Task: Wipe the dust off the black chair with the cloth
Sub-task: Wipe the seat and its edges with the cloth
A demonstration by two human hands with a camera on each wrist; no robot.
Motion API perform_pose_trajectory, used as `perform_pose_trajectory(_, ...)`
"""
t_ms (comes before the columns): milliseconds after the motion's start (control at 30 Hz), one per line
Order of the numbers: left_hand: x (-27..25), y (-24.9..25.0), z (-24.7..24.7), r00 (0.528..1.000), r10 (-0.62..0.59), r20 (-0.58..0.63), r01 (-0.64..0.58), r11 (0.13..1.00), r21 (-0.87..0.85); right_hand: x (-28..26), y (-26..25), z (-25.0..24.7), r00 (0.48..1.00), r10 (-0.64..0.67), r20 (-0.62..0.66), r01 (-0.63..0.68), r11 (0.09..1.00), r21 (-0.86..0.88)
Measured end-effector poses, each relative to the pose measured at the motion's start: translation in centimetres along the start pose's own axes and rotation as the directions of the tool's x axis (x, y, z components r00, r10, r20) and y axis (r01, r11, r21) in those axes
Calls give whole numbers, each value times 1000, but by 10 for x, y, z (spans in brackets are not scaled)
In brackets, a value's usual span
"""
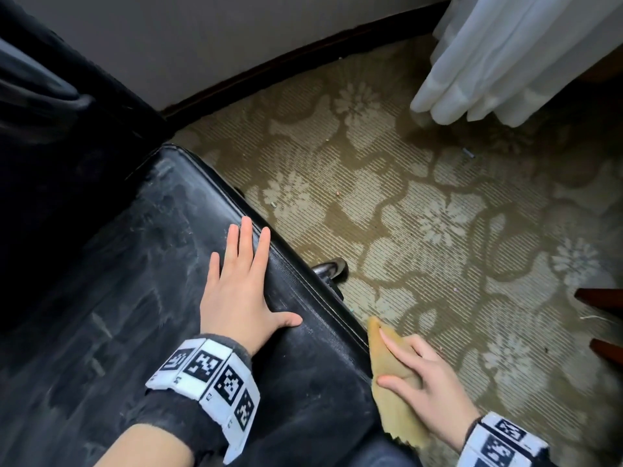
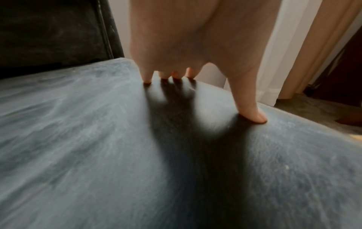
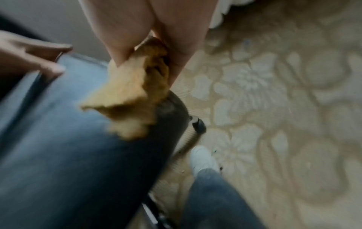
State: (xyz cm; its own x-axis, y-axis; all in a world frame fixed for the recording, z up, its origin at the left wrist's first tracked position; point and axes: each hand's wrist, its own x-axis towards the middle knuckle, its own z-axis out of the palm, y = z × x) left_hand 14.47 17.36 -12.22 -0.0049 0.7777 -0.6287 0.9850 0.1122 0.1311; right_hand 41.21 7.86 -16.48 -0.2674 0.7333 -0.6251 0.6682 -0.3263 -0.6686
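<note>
The black chair's seat (image 1: 141, 298) is streaked with grey dust, and its backrest (image 1: 50, 146) rises at the left. My left hand (image 1: 251, 284) lies flat on the seat near its right edge, fingers straight and spread; in the left wrist view its fingertips (image 2: 147, 79) and thumb touch the dusty seat (image 2: 78, 139). My right hand (image 1: 404, 362) pinches a yellow cloth (image 1: 387, 409) against the seat's right side edge near the front corner. In the blurred right wrist view the cloth (image 3: 127, 96) hangs bunched between thumb and fingers over the seat (image 3: 58, 155).
Patterned beige carpet (image 1: 438, 214) spreads to the right of the chair. A white curtain (image 1: 505, 62) hangs at the upper right. A chair base leg (image 1: 332, 267) sticks out under the seat. Dark wooden legs (image 1: 600, 298) show at the right edge. My white shoe (image 3: 201, 158) stands beside the chair.
</note>
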Motion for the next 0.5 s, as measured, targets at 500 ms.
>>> perform_pose_trajectory(500, -1, 1, 2, 1000, 0, -20, -1, 1000, -28, 12, 3, -27, 973, 102, 205, -114, 992, 46)
